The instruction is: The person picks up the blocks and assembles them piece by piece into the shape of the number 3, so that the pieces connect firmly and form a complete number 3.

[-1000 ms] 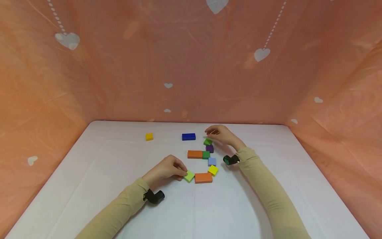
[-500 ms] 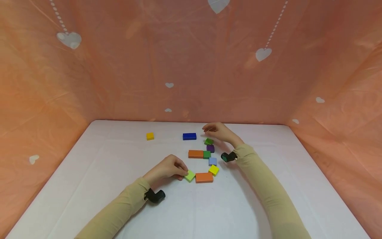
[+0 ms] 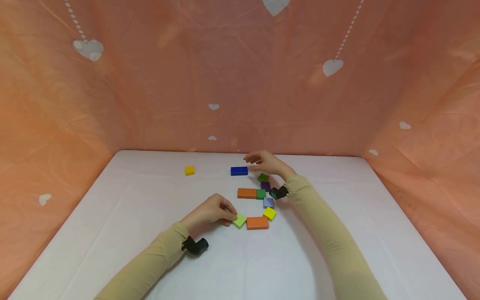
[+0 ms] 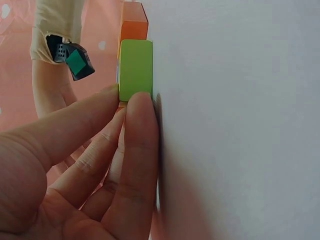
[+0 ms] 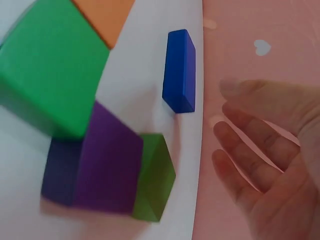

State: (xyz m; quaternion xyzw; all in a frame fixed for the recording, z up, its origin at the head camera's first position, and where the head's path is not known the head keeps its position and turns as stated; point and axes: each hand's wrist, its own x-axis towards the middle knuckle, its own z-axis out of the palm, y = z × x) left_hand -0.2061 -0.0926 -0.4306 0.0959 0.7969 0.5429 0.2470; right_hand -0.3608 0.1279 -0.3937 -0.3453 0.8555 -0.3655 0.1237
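Note:
My left hand [image 3: 211, 210] pinches the near-left corner of a light green block [image 3: 240, 221] lying on the table. In the left wrist view, thumb and fingers meet at the end of that block. Just right of it lies an orange rectangular block [image 3: 257, 223]. My right hand [image 3: 268, 163] hovers at the back, fingers spread loosely and holding nothing. A dark blue rectangular block [image 3: 239, 171] lies just left of its fingertips, apart from them in the right wrist view. Below the right hand sit a green block [image 3: 263, 177] and a purple block [image 3: 265, 186].
A second orange block [image 3: 247, 193] touches a dark green block [image 3: 261, 194]. In front of these lie a light blue block [image 3: 268, 203] and a yellow block [image 3: 269, 213]. A yellow-orange block [image 3: 189, 171] lies apart at back left. Orange cloth [image 3: 168, 104] hangs behind the white table [image 3: 150, 183].
My right hand has moved left from beside the green block towards the dark blue block. The left hand stays on the light green block.

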